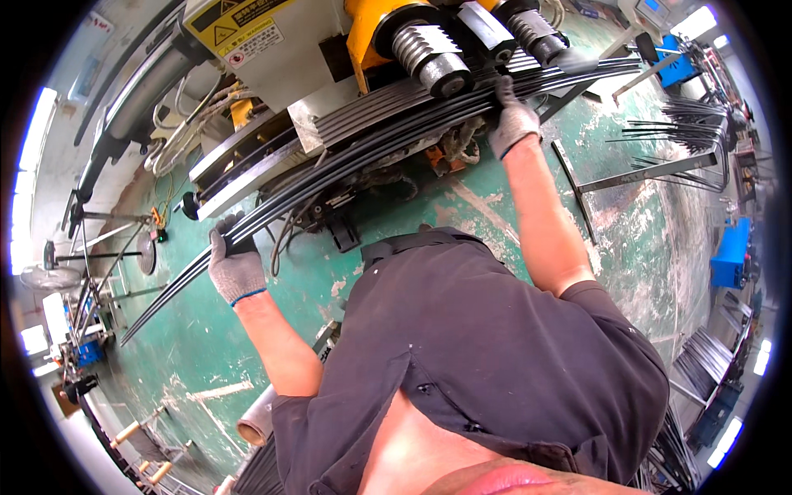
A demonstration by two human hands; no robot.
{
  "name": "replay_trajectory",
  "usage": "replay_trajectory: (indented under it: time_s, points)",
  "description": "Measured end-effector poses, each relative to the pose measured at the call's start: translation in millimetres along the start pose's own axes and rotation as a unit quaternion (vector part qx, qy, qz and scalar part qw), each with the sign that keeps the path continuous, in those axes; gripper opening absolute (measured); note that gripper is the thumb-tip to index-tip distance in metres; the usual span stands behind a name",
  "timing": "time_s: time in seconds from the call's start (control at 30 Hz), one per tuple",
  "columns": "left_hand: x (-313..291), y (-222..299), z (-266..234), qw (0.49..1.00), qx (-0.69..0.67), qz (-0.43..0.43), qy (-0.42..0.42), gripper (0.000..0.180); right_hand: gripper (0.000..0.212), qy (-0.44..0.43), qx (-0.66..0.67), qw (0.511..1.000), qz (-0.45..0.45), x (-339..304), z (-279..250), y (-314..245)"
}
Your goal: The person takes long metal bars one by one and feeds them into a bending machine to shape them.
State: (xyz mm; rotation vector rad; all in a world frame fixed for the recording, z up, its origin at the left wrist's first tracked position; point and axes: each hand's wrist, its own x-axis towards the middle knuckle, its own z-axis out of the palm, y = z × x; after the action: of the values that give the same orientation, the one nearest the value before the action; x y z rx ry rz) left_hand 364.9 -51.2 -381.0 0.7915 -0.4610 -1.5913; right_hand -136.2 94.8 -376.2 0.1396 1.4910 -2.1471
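A bundle of several long, thin dark metal rods [346, 161] runs slantwise from the lower left up to the upper right, along the front of a machine. My left hand [234, 266], in a grey knit glove with a dark palm, is closed round the bundle near its left end. Farther right, my gloved right hand [516, 125] grips the same rods just below the machine's ribbed steel spindles [425, 54], thumb pointing up. Behind the bundle lies a grooved steel bed [371, 115]. The rods' left tips hang free over the floor.
The grey machine body [272, 54] with a yellow warning label stands ahead, cables hanging at its left. A metal stand [648, 175] and bent dark rods [689, 124] are at right. A cardboard tube [256, 425] lies lower left. The green floor [462, 210] is worn.
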Motion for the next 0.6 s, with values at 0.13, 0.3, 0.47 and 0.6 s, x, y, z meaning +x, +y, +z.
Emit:
replay_trajectory:
  time_s: [0.13, 0.3, 0.47, 0.6]
  points:
    - [13, -21, 7, 0.999, 0.020, -0.015, 0.034, 0.039, 0.040, -0.178, 0.111, 0.978, -0.012, -21, 19, 37]
    - [29, -56, 29, 0.996, 0.001, -0.050, 0.068, 0.036, 0.041, -0.026, 0.059, 0.995, 0.082, -10, 40, 24]
    - [30, -75, 72, 0.989, -0.003, -0.127, 0.076, 0.041, 0.036, -0.054, -0.027, 0.995, -0.082, -6, 57, 61]
    - [39, -99, 73, 0.982, 0.182, -0.040, -0.039, 0.037, 0.030, -0.087, -0.140, 0.985, -0.050, 11, 49, 68]
